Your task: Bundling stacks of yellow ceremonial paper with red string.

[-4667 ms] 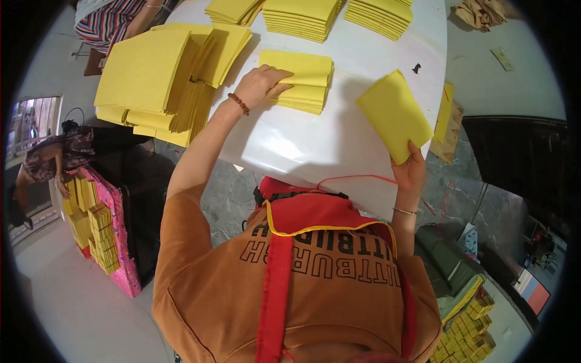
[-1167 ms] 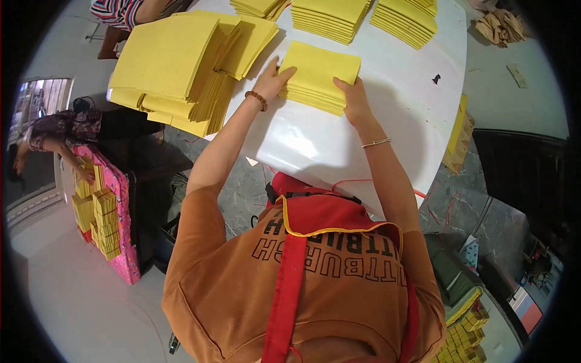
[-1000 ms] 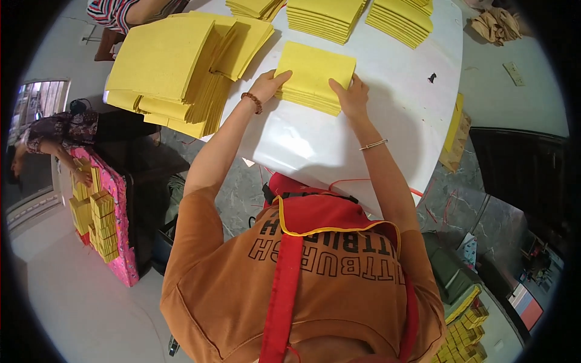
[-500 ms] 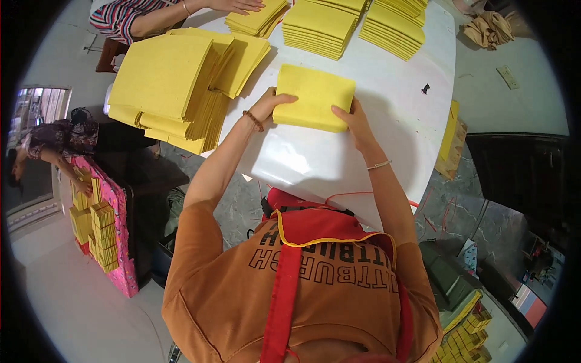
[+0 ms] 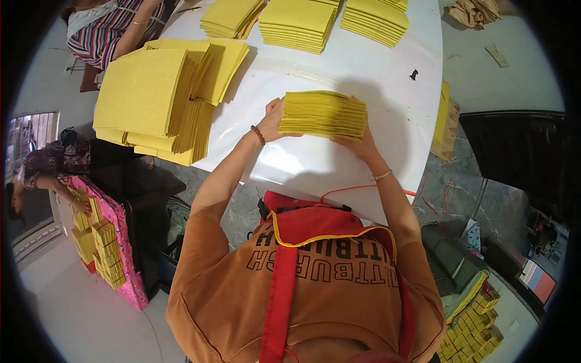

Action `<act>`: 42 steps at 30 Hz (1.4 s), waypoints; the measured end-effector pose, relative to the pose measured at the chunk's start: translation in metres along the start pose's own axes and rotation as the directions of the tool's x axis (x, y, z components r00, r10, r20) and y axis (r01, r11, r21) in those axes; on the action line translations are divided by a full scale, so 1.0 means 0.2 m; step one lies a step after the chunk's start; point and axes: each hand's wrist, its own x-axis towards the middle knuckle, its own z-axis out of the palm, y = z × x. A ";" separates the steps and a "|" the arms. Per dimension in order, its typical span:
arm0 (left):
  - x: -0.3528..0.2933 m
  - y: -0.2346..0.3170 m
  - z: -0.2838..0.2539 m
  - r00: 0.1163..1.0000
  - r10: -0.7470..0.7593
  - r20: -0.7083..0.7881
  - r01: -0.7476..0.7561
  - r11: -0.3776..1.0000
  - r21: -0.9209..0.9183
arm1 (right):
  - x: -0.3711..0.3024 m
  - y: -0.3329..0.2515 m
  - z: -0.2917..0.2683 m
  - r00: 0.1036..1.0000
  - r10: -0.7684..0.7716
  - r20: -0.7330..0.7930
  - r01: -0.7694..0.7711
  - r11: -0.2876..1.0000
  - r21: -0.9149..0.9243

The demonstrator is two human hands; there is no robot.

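Between my two hands is a thick stack of folded yellow paper [image 5: 324, 115], tipped so that its many layered edges face me. My left hand [image 5: 275, 120] grips the stack's left end, with some fingers underneath. At the other end my right hand [image 5: 358, 145] holds the lower right corner; part of it is hidden behind the stack. Both hands are over the near half of the white table [image 5: 272, 166]. Left of them stands a tall pile of larger yellow sheets [image 5: 142, 91].
More folded yellow stacks lie along the table's far side, such as one stack [image 5: 296, 24]. A person in a striped sleeve [image 5: 106, 36] sits at the far left. Another person [image 5: 54, 157] handles yellow bundles [image 5: 97, 239] on a pink-covered table [image 5: 130, 260]. A red cord [image 5: 345, 189] crosses the near edge.
The stack has been tilted up from lying with its broad face showing to showing its layered edges. My hands moved slightly nearer with it. The striped-sleeved person's hand has drawn back from the far stacks.
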 end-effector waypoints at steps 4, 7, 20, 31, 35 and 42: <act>-0.01 0.09 -0.09 0.998 -0.017 0.063 0.039 0.927 -0.373 | 0.01 -0.10 -0.02 0.997 0.023 -0.074 -0.016 0.995 0.097; -0.03 0.24 -0.18 0.999 0.016 -0.032 -0.028 0.913 -0.408 | -0.03 -0.08 -0.09 0.971 0.217 0.099 -0.234 0.946 0.223; -0.04 0.43 -0.25 0.971 0.197 -0.134 -0.239 0.795 -0.557 | -0.12 -0.27 -0.17 0.978 -0.126 -0.164 0.102 0.984 -0.146; 0.00 0.46 -0.38 0.899 0.410 -0.155 -0.370 0.899 0.235 | -0.13 -0.07 -0.12 0.977 -0.100 -0.188 0.068 0.983 -0.173; -0.04 0.45 -0.33 0.917 0.384 -0.108 -0.346 0.901 0.263 | -0.14 -0.05 -0.12 0.979 -0.084 -0.188 0.057 0.988 -0.145; -0.12 0.45 -0.26 0.917 0.368 -0.153 -0.314 0.904 0.291 | -0.15 0.06 -0.13 0.972 -0.158 -0.176 0.099 0.948 -0.301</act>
